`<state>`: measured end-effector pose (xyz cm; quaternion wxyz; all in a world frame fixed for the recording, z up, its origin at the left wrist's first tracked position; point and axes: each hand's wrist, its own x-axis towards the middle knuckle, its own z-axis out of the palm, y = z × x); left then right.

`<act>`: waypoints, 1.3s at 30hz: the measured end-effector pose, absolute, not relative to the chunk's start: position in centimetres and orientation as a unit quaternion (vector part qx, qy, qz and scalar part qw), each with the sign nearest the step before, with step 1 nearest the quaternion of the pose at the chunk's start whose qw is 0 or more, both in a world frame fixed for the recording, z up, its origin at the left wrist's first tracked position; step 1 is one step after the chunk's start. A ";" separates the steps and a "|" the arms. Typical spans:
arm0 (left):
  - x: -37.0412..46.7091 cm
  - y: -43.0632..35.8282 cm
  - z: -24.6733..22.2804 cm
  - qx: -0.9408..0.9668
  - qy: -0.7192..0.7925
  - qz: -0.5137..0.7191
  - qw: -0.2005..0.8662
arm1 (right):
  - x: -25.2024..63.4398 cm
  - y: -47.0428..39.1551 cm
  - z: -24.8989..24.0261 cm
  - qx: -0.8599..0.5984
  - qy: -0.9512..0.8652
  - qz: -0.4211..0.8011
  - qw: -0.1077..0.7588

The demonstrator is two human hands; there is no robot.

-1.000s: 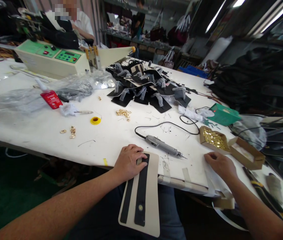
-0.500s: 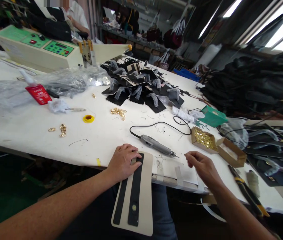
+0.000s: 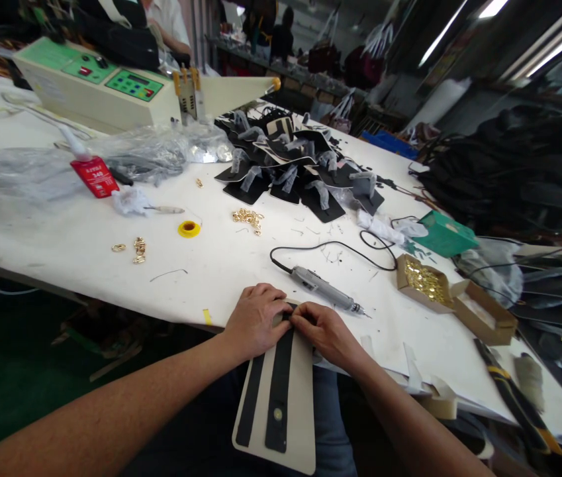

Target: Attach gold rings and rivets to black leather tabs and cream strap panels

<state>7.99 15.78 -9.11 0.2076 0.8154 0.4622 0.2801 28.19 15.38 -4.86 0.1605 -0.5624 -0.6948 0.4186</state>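
Note:
A beige panel (image 3: 302, 404) with two black strips lies across my lap, its far end at the table edge. One black strip (image 3: 277, 384) bears a round gold-coloured disc (image 3: 278, 414) near its lower end. My left hand (image 3: 259, 321) grips the panel's far end, fingers bent over the strip. At that same end, my right hand (image 3: 323, 330) pinches at the strip's top, its fingertips meeting the left ones. Whatever sits between the right fingertips is too small to make out. Just beyond the hands, a grey corded electric screwdriver (image 3: 327, 291) rests on the table.
Gold-coloured hardware fills a cardboard box (image 3: 424, 283) at right, beside another box (image 3: 484, 311) and pliers (image 3: 514, 397). Black panels (image 3: 285, 165) are heaped ahead. A yellow roll (image 3: 188, 229), gold clasps (image 3: 247, 218) and a red bottle (image 3: 94, 175) lie leftward; a green-topped machine (image 3: 102, 86) stands behind.
My right hand has moved left from beside the screwdriver tip to the panel's far end, meeting my left hand. The left hand keeps its hold. The view has shifted slightly.

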 end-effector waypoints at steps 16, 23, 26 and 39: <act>7.8 15.9 -9.2 0.817 0.456 0.276 0.221 | 27.5 16.4 -5.3 -0.619 -0.660 0.400 0.145; 7.7 15.9 -9.3 0.820 0.450 0.273 0.223 | 28.2 18.1 -5.1 -0.600 -0.585 0.538 0.092; 7.7 15.9 -9.4 0.822 0.450 0.272 0.219 | 28.2 18.5 -5.1 -0.591 -0.576 0.559 0.086; 7.9 15.8 -9.3 0.816 0.464 0.274 0.211 | 28.2 16.8 -5.1 -0.611 -0.605 0.491 0.140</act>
